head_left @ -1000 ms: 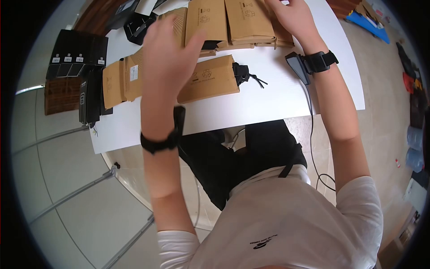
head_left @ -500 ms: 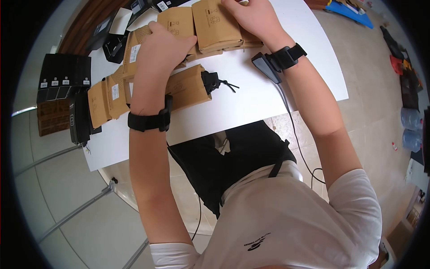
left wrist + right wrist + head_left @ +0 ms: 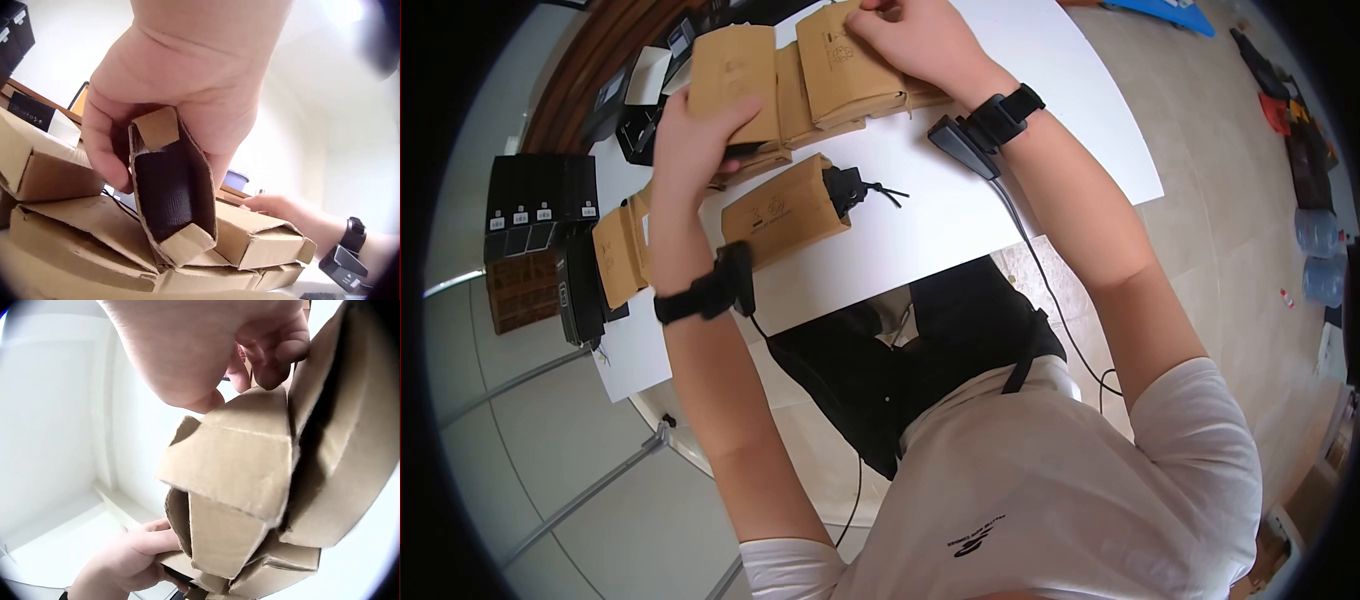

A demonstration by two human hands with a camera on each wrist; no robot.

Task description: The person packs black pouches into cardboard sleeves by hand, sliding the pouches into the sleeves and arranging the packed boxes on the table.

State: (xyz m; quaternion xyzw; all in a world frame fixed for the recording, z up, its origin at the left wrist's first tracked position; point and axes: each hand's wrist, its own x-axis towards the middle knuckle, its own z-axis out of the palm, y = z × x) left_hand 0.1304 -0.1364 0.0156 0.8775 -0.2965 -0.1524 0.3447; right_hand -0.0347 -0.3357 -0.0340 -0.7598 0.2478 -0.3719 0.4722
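My left hand (image 3: 690, 150) grips a brown cardboard box (image 3: 740, 75) from its left side, thumb across its top face. In the left wrist view, that box's near end gapes between the curled fingers and something dark fills it. My right hand (image 3: 925, 45) is at the far right edge of another cardboard box (image 3: 845, 75). In the right wrist view, its curled fingers and thumb hold that box's upper end (image 3: 250, 412). Nearer the table edge lies a third cardboard box (image 3: 775, 215), a black item with a cord (image 3: 850, 190) poking from its open end.
Flattish cardboard boxes (image 3: 81, 240) lie under and around the held ones. Black boxes (image 3: 540, 205) stand at the table's left, and an open black box (image 3: 640, 130) sits behind. A cable (image 3: 1030, 240) hangs from the right wrist camera past the white table's edge.
My left hand has come down onto a cardboard box, gripped it and tilted it up. The right hand stays at its box while the head view shifts.
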